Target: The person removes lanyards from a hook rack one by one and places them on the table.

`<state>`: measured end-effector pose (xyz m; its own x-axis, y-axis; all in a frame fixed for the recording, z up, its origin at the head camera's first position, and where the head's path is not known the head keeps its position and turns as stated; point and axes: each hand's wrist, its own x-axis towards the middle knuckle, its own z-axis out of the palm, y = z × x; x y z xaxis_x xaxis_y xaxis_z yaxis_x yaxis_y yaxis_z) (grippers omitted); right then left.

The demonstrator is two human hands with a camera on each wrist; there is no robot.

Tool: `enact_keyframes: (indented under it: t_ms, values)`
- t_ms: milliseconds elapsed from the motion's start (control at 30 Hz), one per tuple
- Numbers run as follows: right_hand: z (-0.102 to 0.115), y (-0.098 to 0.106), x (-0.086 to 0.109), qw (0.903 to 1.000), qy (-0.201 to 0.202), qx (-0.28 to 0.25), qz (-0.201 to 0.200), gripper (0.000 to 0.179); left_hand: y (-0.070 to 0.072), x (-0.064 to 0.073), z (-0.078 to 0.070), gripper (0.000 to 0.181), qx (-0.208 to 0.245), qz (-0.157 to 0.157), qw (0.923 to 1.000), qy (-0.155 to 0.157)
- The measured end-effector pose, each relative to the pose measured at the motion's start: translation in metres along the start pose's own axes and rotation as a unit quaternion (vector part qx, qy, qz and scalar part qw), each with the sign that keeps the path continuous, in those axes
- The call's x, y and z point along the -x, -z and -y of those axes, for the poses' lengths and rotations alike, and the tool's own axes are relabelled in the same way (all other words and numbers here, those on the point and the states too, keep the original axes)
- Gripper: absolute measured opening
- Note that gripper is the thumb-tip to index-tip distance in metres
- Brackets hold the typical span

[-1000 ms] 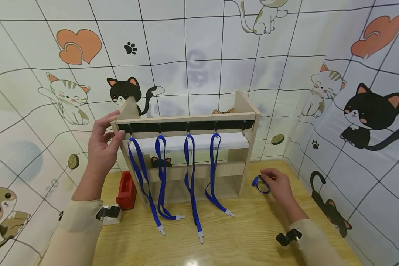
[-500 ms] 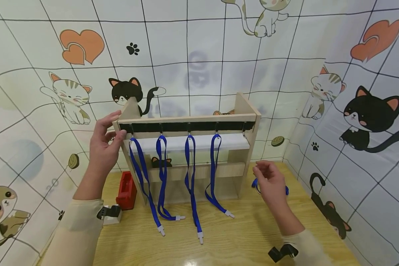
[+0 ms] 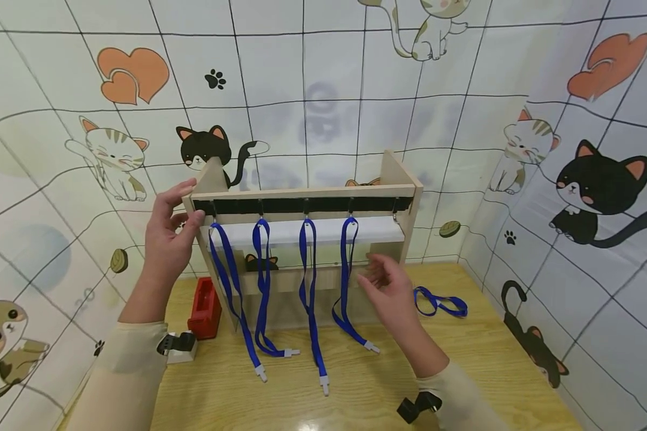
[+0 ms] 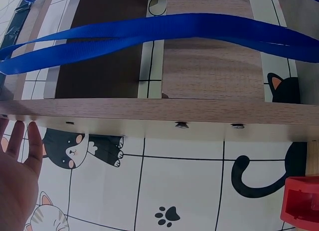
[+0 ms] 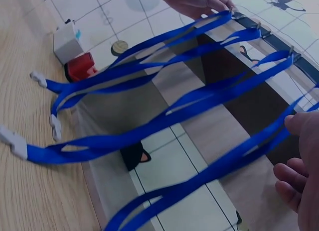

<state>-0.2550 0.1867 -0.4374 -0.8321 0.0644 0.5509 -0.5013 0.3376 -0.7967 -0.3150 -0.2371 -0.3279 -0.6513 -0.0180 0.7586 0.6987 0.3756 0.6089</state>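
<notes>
A small wooden shelf [image 3: 372,275] stands on the table, with a black strip of hooks [image 3: 286,206] along its upper front. Several blue lanyards [image 3: 311,299] hang from the hooks, their white clips reaching the tabletop; the rightmost hook bears none. My left hand [image 3: 169,230] grips the shelf's upper left corner, thumb at the front. My right hand [image 3: 393,293] holds nothing; its fingers are loosely bent beside the rightmost hanging lanyard [image 3: 345,281]. In the right wrist view the thumb overlaps that lanyard [image 5: 219,169]; contact cannot be told. Another blue lanyard [image 3: 438,303] lies folded on the table to the right.
A red tape dispenser-like holder [image 3: 205,308] and a small white block [image 3: 182,353] stand left of the shelf. Cat-print wall covering [image 3: 323,72] rises behind and at both sides. The wooden tabletop [image 3: 356,395] extends in front.
My right hand has let go of the loose lanyard, leaving it on the table, and moved left to the rightmost hanging one. My left hand stays on the shelf corner.
</notes>
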Motion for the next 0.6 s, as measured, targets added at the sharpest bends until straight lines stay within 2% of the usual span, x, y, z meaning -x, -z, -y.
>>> enact_keyframes:
  t_ms: [333, 600]
  values:
    - [0.007, -0.028, -0.006, 0.9999, -0.007, 0.011, -0.009, 0.04, 0.001, -0.001, 0.002, 0.05, 0.001, 0.0, 1.0, -0.005]
    - [0.005, -0.04, -0.007, 0.9984, -0.007, 0.041, -0.037, 0.02, 0.001, -0.001, 0.0, 0.05, -0.007, -0.003, 1.0, 0.002]
